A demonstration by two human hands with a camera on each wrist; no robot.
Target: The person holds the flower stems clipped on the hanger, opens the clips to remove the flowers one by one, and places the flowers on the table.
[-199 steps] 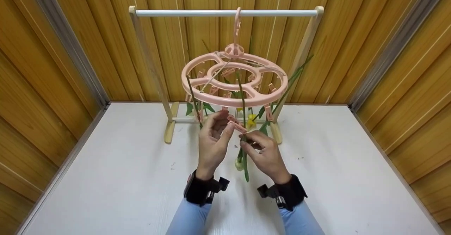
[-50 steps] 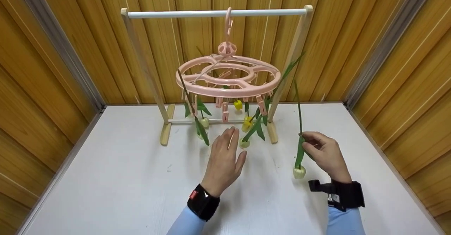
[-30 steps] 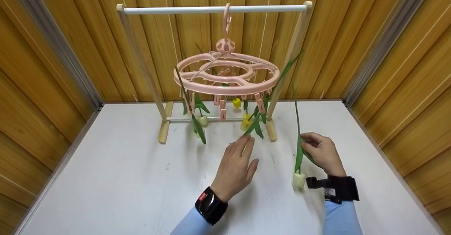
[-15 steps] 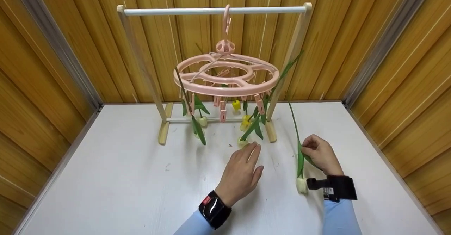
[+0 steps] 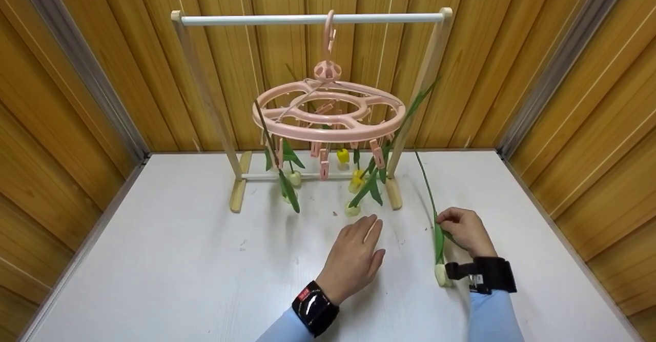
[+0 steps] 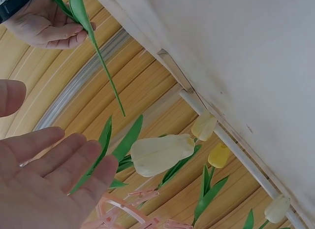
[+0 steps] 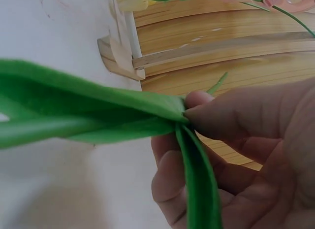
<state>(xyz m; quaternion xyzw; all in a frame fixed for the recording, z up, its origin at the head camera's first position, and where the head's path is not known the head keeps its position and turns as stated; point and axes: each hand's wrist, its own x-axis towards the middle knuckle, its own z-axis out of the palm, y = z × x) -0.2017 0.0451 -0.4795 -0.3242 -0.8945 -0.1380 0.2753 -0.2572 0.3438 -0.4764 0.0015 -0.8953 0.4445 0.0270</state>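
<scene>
My right hand (image 5: 469,230) pinches a white tulip (image 5: 439,243) by its stem where the leaves branch off. The pale bloom points down towards the table, and the thin stem end reaches up and back. In the right wrist view, thumb and fingertips meet at the base of a green leaf (image 7: 88,93). My left hand (image 5: 353,257) is held over the table with fingers extended and nothing in it. Just beyond its fingertips hangs another white tulip (image 6: 162,154). A pink clip hanger (image 5: 328,135) hangs behind, and one front clip (image 5: 324,166) holds no flower.
The hanger hooks over the white rod (image 5: 246,20) of a wood-legged rack. Several tulips hang head down from its clips, including a yellow one (image 5: 343,155) at the back. The white table (image 5: 169,260) is bordered by wood-patterned panels (image 5: 72,101).
Earlier both hands were at a front clip with the white tulip. The right hand has since carried it rightward and lowered it. My left hand has come away from the clip, towards me.
</scene>
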